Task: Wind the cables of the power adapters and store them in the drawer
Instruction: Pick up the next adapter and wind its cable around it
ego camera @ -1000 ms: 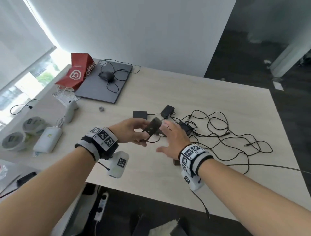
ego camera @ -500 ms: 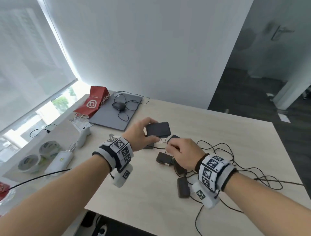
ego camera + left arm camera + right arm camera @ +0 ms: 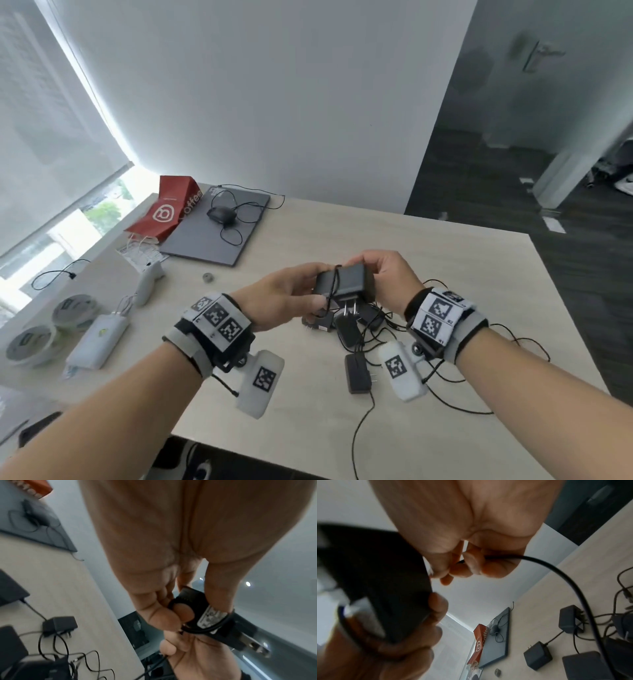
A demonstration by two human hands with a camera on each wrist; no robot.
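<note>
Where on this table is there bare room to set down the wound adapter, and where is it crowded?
Bare light wood table lies beyond the hands, right of the closed grey laptop, and along the near edge under the left hand. Crowded: the loose black adapters and tangled cables beneath the right hand.

Black cable-wrapped adapter [image 3: 344, 284], prongs down, aloft.
</note>
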